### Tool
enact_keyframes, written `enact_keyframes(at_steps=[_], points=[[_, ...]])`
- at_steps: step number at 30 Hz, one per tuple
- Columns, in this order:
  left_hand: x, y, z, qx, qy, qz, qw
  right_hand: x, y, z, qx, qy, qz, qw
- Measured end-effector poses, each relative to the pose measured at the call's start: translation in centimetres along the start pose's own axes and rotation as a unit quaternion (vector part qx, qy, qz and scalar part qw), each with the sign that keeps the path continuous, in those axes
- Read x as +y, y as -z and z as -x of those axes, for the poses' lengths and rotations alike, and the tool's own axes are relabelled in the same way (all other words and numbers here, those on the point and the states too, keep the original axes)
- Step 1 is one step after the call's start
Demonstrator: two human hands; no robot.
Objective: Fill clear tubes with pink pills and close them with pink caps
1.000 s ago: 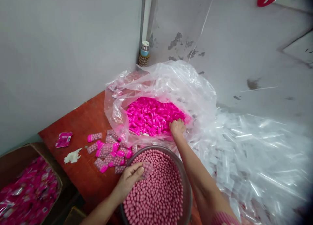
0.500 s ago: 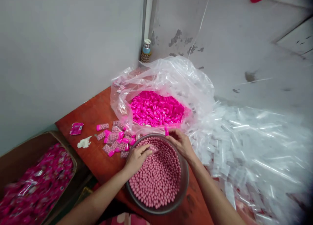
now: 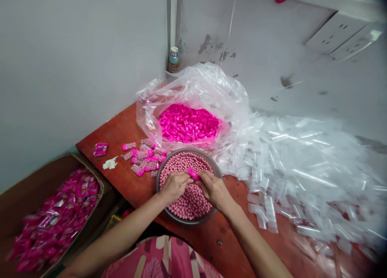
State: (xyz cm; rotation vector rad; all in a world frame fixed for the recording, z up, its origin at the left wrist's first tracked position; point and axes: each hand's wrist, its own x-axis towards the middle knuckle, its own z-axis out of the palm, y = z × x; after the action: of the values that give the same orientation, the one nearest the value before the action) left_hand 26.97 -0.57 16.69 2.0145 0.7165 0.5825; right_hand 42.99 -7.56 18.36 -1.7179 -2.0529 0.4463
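Note:
Over a round metal bowl (image 3: 159,189) of pink beads (image 3: 189,205), both hands meet with closed fingertips. My right hand (image 3: 214,189) pinches a bright pink plastic cap (image 3: 192,174). Close against it, my left hand (image 3: 175,186) grips a small clear tube, which its fingers almost fully hide. Left of the bowl lies a pile of bead-filled tubes with pink caps (image 3: 145,156). Behind the bowl, an open clear plastic bag (image 3: 232,96) holds many loose pink caps (image 3: 187,125).
A large heap of empty clear tubes (image 3: 287,161) covers the right of the red table (image 3: 105,135). A pink packet (image 3: 100,149) and a white scrap (image 3: 110,163) lie at left. Below stands a box (image 3: 99,201) of pink wrapped packets (image 3: 60,217). A bottle (image 3: 173,58) stands in the corner.
My right hand has brought the pink cap from the bowl's far rim to my left hand over the beads. The view has shifted, showing more of the right side.

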Motion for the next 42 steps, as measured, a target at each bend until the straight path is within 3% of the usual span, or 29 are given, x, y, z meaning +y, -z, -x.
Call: enact_keyframes(at_steps=[6, 11, 13, 15, 19, 23, 31, 35, 39, 42], points=[[0.1, 1.0, -0.4, -0.082, -0.04, -0.057, 0.994, 0.3, 0.6, 0.5, 0.005, 0.034, -0.027, 0.999], [0.3, 0.8, -0.1, -0.101, 0.039, 0.046, 0.993, -1.4, 3.7, -1.2, -0.067, 0.135, 0.09, 0.984], [0.2, 0.6, 0.3, -0.08, 0.091, 0.104, 0.987, -1.8, 4.3, -1.8, -0.092, 0.154, 0.119, 0.977], [-0.1, 0.4, 0.6, -0.038, 0.139, 0.162, 0.976, -1.7, 3.9, -1.8, -0.078, 0.125, 0.129, 0.981], [-0.5, -0.1, 0.9, 0.071, 0.218, 0.307, 0.924, -1.2, 0.6, -0.9, -0.01, 0.053, 0.097, 0.994], [-0.4, -1.1, 0.9, 0.108, 0.262, 0.38, 0.881, -1.8, -2.9, -0.4, 0.052, -0.014, 0.078, 0.995], [-1.2, -1.8, 0.7, 0.114, 0.237, 0.334, 0.905, -0.9, -5.4, -0.8, 0.125, -0.054, 0.031, 0.99], [-2.2, -1.6, 0.8, 0.119, 0.269, 0.316, 0.902, -1.5, -6.0, -1.6, 0.102, -0.065, 0.001, 0.993], [-3.8, 0.0, 0.8, 0.18, 0.339, 0.278, 0.881, -2.3, -5.4, -1.1, 0.086, -0.076, -0.02, 0.993], [-5.7, 2.5, -0.1, 0.252, 0.33, 0.241, 0.877, -0.4, -3.9, 2.6, 0.145, -0.157, -0.034, 0.976]])
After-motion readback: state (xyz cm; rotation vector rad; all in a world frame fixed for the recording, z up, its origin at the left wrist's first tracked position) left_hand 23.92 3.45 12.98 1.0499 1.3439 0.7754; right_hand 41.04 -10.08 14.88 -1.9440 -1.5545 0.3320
